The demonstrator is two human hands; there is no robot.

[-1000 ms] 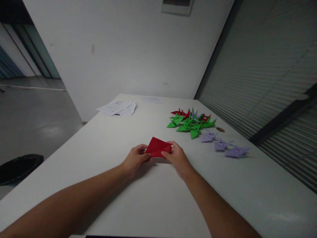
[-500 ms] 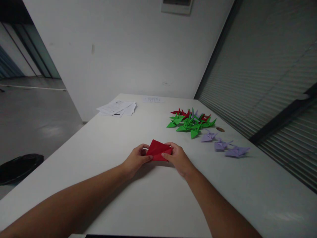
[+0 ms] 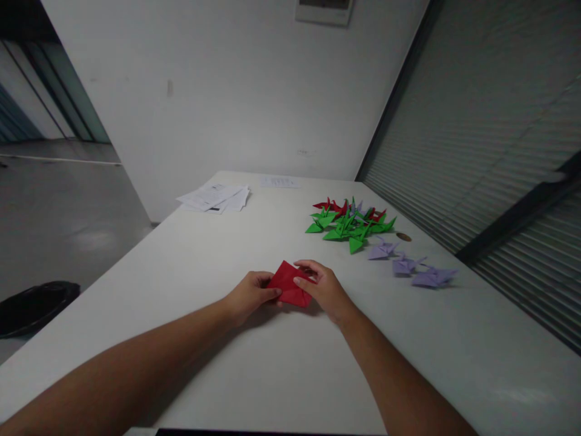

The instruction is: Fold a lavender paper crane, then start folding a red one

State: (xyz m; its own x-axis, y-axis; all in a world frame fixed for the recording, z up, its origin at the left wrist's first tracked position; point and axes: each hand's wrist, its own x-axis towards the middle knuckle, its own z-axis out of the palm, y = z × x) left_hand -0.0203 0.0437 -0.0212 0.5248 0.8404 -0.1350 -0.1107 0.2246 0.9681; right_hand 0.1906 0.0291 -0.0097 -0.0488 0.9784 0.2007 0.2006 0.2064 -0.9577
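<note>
Between my two hands is a folded red sheet of origami paper [image 3: 290, 286], tilted just above the white table [image 3: 254, 375]. My left hand [image 3: 252, 297] pinches its left corner, thumb on top and fingers beneath. At the right side, my right hand [image 3: 322, 287] grips the paper with the thumb on its face and the fingers curled behind its upper right edge. Right of and beyond my hands lie several green paper cranes [image 3: 347, 229], some red paper cranes [image 3: 333, 207] and several purple paper cranes [image 3: 408, 266].
Printed papers [image 3: 218, 197] lie at the far left of the table, with another sheet [image 3: 280, 181] by the wall. A brown round object [image 3: 403, 237] sits near the right edge beside the blinds [image 3: 499, 121]. A black-lined bin [image 3: 39, 306] stands on the floor at left.
The red paper has turned clockwise, its right part dipping toward me. My right fingers have shifted along its upper right edge. The left hand keeps its pinch.
</note>
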